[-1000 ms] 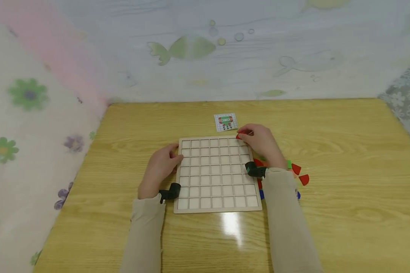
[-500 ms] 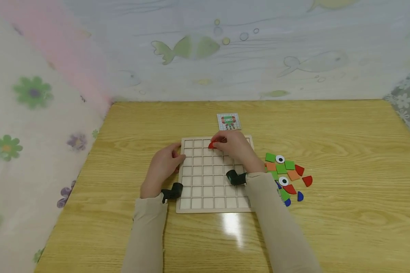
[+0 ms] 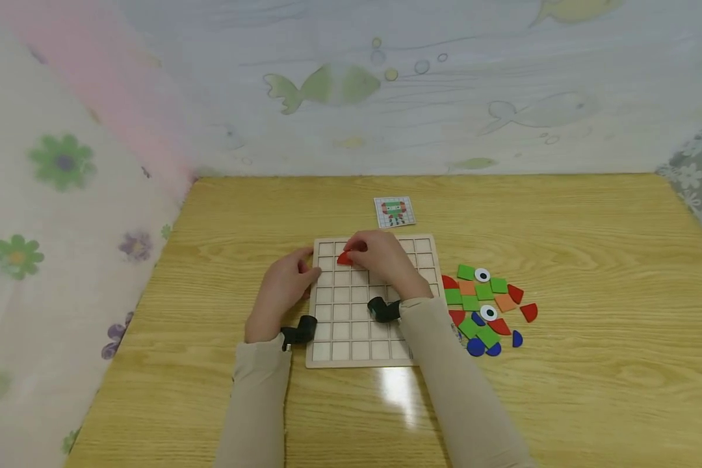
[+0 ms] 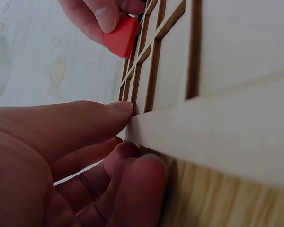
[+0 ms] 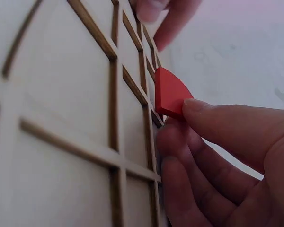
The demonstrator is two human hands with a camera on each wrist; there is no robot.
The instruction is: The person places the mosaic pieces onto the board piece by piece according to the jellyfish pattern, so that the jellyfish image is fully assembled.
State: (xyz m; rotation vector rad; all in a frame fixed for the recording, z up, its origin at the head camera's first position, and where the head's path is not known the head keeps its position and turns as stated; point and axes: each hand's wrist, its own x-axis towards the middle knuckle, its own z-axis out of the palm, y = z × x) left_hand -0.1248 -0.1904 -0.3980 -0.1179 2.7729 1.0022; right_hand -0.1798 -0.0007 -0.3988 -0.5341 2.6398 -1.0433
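One red quarter-round piece (image 3: 344,259) is pinched between the thumb and fingers of the right hand (image 3: 383,261), right at the grid board (image 3: 341,312), can't really tell if it's touching. Left of that pinch, the left hand (image 3: 283,286) grips the board's edge, thumb on top, fingers curled under. Picture card (image 3: 394,212) lies just beyond the pinching hand, and a bunch of loose colored tiles (image 3: 484,292) sits off to its right, beside the board.

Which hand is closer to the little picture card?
Right. The right hand is just below the picture card in the head view; the left hand is farther, at the left edge of the board.
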